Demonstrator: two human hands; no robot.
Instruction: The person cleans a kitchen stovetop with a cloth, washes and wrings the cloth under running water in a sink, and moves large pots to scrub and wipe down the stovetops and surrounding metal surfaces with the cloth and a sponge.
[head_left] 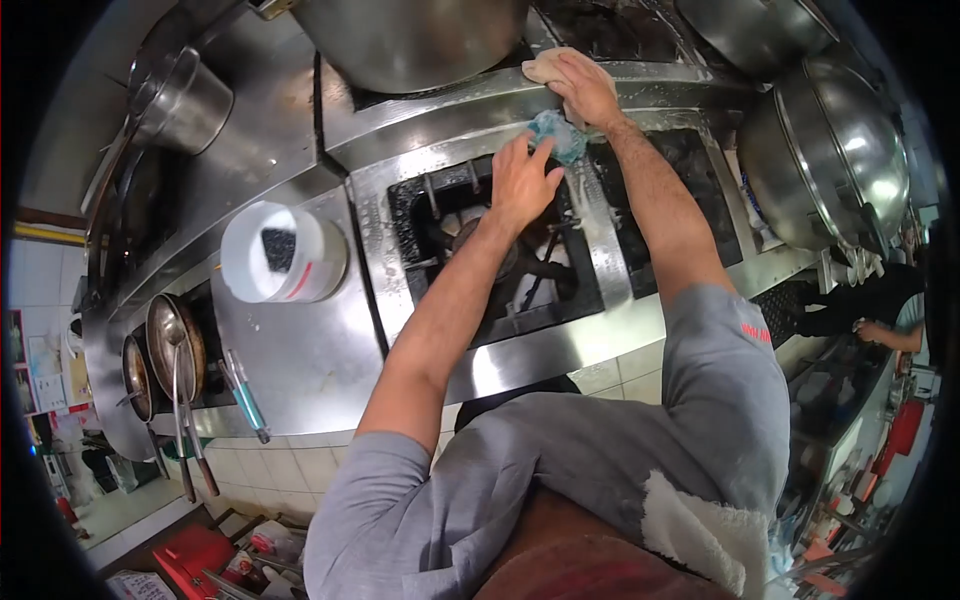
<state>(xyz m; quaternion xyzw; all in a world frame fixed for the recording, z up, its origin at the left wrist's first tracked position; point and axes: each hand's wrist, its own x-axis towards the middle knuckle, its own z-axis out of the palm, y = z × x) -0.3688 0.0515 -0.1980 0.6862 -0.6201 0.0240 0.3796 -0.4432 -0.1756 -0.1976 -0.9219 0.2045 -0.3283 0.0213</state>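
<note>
Left fingers [513,154] unclenched against teal scrubber [563,138], right fingers [574,72] over pale cloth [543,69], grip unclear, wet stovetop [603,250]

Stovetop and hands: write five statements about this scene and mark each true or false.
1. The left hand touches a teal scrubber. True.
2. The right hand grips a knife. False: it rests on a pale cloth.
3. A white bucket stands upright on the steel counter. True.
4. The ladle's bowl lies on the floor. False: it is at a pan.
5. The person wears a grey short-sleeved top. True.
</note>
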